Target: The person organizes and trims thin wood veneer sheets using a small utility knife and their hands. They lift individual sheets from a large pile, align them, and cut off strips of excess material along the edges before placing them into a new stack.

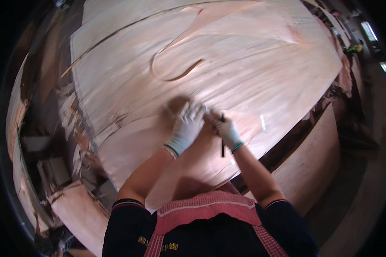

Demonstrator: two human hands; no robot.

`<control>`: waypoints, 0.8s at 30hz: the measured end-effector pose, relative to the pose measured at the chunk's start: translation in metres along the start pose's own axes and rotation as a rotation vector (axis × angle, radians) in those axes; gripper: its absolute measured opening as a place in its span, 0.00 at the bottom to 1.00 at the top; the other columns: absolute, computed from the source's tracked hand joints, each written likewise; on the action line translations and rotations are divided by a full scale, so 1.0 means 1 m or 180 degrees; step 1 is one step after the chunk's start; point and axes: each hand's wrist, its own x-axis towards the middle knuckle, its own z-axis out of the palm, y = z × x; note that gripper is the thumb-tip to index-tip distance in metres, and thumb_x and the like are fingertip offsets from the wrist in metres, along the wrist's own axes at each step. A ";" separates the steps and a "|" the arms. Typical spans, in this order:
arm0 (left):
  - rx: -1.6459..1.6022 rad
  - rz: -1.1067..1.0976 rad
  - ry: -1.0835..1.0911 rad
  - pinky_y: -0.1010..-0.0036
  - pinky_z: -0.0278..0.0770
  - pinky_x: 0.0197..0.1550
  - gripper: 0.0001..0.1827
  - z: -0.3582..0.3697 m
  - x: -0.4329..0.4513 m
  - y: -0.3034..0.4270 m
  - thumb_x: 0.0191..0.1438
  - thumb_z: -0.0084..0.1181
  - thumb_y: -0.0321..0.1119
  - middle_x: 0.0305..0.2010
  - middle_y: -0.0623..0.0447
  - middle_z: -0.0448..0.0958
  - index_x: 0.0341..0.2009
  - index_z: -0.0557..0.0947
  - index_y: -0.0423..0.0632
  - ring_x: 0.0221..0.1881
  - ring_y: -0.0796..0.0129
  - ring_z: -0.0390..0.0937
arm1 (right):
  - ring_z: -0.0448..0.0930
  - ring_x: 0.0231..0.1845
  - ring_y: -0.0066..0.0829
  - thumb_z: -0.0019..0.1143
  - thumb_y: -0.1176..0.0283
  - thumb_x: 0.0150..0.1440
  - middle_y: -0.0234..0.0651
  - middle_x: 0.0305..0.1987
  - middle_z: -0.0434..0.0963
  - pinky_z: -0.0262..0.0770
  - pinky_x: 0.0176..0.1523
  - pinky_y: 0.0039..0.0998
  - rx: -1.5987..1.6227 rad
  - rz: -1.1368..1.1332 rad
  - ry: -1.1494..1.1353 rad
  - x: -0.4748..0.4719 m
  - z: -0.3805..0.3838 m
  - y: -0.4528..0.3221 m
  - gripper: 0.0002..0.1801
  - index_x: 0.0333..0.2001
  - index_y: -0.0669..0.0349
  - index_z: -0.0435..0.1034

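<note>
My left hand (187,127), in a white glove with a green cuff, lies with its fingers stretched out on a wood veneer sheet (276,74). Just to its right, my right hand (227,130), gloved the same way, is closed around a dark, slim tool (223,150). The tool's lower end sticks out below the palm; its working end is blurred, so I cannot tell its kind. A small whitish piece (207,110) shows between the two hands, too blurred to name. To the right of my right hand, a short white strip (262,122) lies on the veneer.
Ahead of my hands, a narrow veneer strip (175,78) curls up from the sheet. A thin dark strip (115,32) crosses the far left part. Torn veneer scraps (78,141) hang at the left edge. More veneer sheets stand at lower left (80,208) and right (312,154).
</note>
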 end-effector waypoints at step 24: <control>0.0550 -0.2090 0.1236 0.57 0.52 0.68 0.22 -0.029 -0.240 -0.142 0.56 0.49 0.39 0.61 0.45 0.68 0.54 0.72 0.45 0.65 0.51 0.60 | 0.77 0.41 0.33 0.55 0.70 0.53 0.39 0.42 0.78 0.72 0.44 0.31 -0.0483 0.2033 -0.1588 -0.319 -0.157 0.076 0.14 0.43 0.64 0.72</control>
